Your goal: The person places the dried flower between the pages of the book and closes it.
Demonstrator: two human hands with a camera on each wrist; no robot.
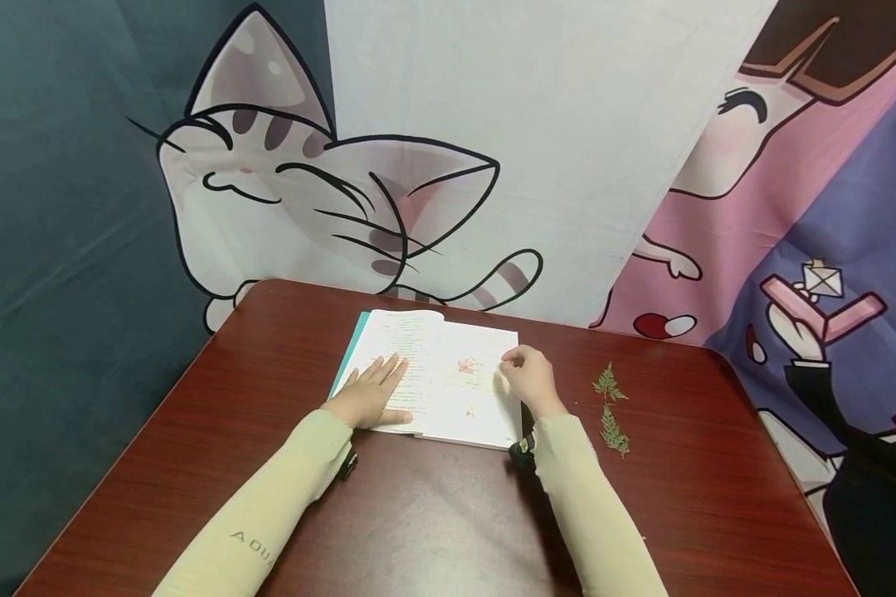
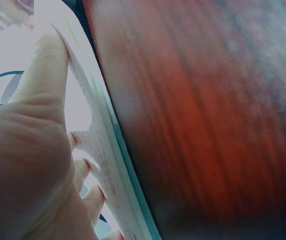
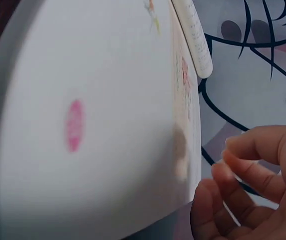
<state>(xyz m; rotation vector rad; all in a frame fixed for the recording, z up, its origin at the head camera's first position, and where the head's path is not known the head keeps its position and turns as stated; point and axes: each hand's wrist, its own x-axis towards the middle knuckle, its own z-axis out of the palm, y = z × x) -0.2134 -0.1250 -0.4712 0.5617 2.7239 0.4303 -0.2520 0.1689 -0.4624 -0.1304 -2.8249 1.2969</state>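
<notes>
Lowest in the head view, two pale sleeves (image 1: 284, 506) run up from the bottom edge to the middle of the table (image 1: 433, 531). Above them lies the open book (image 1: 433, 377), at frame centre, its spine running away from the person and tilted slightly left. The left hand (image 1: 369, 394) lies flat on the left page, fingers straight and spread, pressing it down; the left wrist view shows the fingertips (image 2: 50, 45) on the paper above the teal cover edge. The right hand (image 1: 530, 381) sits at the right page's outer edge, fingers loosely curled; in the right wrist view the fingertips (image 3: 232, 172) are just beside the page edge, and I cannot tell whether they pinch it or hold nothing. The page edge lies to the left of those fingers. Right of that hand, apart from the book, two green sprigs (image 1: 611, 406) lie on the wood, nearer the right hand. Behind stands a cartoon cat backdrop (image 1: 306, 182).
</notes>
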